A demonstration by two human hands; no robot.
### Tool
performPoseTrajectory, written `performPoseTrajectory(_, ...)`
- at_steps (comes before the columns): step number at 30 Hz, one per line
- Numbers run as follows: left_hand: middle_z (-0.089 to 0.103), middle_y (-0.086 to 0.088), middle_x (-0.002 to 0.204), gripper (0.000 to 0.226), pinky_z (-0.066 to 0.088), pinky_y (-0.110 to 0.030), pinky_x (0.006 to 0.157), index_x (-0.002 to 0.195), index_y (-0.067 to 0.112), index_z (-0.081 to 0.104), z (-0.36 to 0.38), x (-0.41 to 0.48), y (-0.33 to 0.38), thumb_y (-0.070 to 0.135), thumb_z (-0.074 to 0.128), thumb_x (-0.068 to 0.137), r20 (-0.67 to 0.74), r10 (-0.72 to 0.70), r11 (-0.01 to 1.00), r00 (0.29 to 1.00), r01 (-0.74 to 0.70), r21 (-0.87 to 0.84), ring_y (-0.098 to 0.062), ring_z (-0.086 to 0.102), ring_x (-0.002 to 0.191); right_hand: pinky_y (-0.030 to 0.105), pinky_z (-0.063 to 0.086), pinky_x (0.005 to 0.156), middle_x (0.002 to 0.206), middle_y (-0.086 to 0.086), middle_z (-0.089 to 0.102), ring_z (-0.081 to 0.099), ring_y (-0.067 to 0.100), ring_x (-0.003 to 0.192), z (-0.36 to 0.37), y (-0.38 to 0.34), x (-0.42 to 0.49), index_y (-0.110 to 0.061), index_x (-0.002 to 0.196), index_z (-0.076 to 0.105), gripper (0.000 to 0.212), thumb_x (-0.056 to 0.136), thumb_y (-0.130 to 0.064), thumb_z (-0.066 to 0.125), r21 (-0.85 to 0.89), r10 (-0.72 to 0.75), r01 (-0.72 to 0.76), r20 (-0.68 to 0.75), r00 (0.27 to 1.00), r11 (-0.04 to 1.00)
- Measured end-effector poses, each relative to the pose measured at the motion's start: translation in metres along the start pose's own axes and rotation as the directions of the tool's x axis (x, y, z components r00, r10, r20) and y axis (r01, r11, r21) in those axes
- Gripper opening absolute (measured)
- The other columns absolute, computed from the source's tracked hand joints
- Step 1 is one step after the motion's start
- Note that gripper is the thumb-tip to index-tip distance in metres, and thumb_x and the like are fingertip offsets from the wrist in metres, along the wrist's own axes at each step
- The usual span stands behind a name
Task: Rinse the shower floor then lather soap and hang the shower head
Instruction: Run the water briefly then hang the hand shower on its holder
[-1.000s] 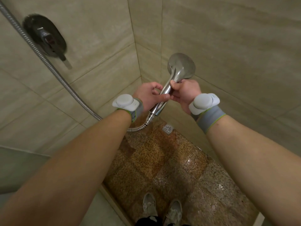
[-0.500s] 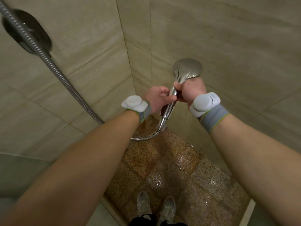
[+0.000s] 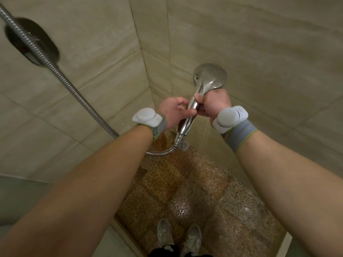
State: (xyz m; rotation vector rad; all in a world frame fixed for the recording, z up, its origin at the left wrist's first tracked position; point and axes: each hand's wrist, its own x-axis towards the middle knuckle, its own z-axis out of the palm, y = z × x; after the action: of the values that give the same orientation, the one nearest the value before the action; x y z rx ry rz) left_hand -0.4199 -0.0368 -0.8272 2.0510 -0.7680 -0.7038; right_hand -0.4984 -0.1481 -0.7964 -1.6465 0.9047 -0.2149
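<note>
Head view, risks first. The shower floor (image 3: 204,191) is wet and glossy under your shoes (image 3: 178,236), so you could slip if you shift weight while reaching. The chrome handle looks slick. The hose (image 3: 61,78) loops below it and runs up-left past the wall valve (image 3: 31,41); a snag there could twist the shower head (image 3: 209,78) out of your grip. No holder or soap in frame.

Pose: both arms are stretched forward and meet near the wall corner. Your right hand (image 3: 213,104) is wrapped round the handle just under the head. Your left hand (image 3: 172,112) grips the handle just below it, thumb across.
</note>
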Motion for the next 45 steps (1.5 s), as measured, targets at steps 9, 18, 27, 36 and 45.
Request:
performPoseTrajectory(9, 0.052, 0.001, 0.060, 0.033, 0.052, -0.036, 0.072, 0.106, 0.011, 0.065, -0.021, -0.011, 0.001, 0.030, 0.072, 0.081, -0.040, -0.038, 0.999, 0.998, 0.037, -0.026, -0.018, 0.057, 0.069, 0.045, 0.059, 0.071, 0.091, 0.023, 0.067, 0.068, 0.036, 0.078, 0.014, -0.016, 0.002, -0.003, 0.075, 0.057, 0.017, 0.085, -0.009, 0.070, 0.229, 0.168, -0.172, 0.037, 0.985, 0.958)
performPoseTrajectory(18, 0.043, 0.014, 0.041, 0.019, 0.039, -0.026, 0.060, 0.082, 0.022, 0.059, -0.062, -0.032, -0.011, 0.032, 0.075, 0.077, -0.123, -0.102, 0.994, 0.987, 0.095, -0.058, -0.011, 0.045, 0.057, 0.031, 0.056, 0.053, 0.064, 0.011, 0.057, 0.055, 0.017, 0.050, 0.048, -0.030, -0.004, -0.002, 0.076, 0.056, 0.017, 0.087, -0.008, 0.067, 0.335, 0.182, -0.237, 0.187, 0.965, 0.912)
performPoseTrajectory(27, 0.053, 0.010, 0.057, 0.036, 0.039, -0.012, 0.045, 0.103, 0.019, 0.059, -0.085, -0.047, -0.023, 0.032, 0.076, 0.076, -0.206, -0.077, 0.997, 0.975, 0.071, -0.039, 0.002, 0.048, 0.043, 0.028, 0.058, 0.055, 0.069, 0.009, 0.066, 0.066, 0.019, 0.061, 0.073, -0.036, -0.012, -0.006, 0.078, 0.059, 0.012, 0.090, -0.006, 0.062, 0.423, 0.033, -0.155, 0.281, 0.959, 0.893)
performPoseTrajectory(36, 0.065, -0.006, 0.080, 0.036, 0.048, -0.030, 0.061, 0.104, 0.023, 0.057, -0.074, -0.040, -0.016, 0.033, 0.076, 0.076, -0.183, -0.038, 0.999, 0.982, 0.037, -0.010, -0.014, 0.058, 0.063, 0.044, 0.057, 0.079, 0.071, 0.012, 0.062, 0.064, 0.032, 0.078, 0.061, -0.037, -0.004, -0.010, 0.069, 0.052, 0.024, 0.091, -0.008, 0.061, 0.219, -0.068, 0.020, 0.214, 0.974, 0.976)
performPoseTrajectory(45, 0.065, 0.006, 0.070, 0.032, 0.047, -0.026, 0.056, 0.101, 0.027, 0.057, -0.067, -0.035, -0.013, 0.033, 0.076, 0.076, -0.180, -0.019, 1.000, 0.983, 0.020, 0.004, -0.008, 0.059, 0.056, 0.043, 0.057, 0.077, 0.077, 0.015, 0.064, 0.067, 0.035, 0.080, 0.054, -0.031, 0.003, -0.011, 0.072, 0.054, 0.020, 0.090, -0.009, 0.063, 0.194, -0.064, 0.031, 0.168, 0.984, 0.981)
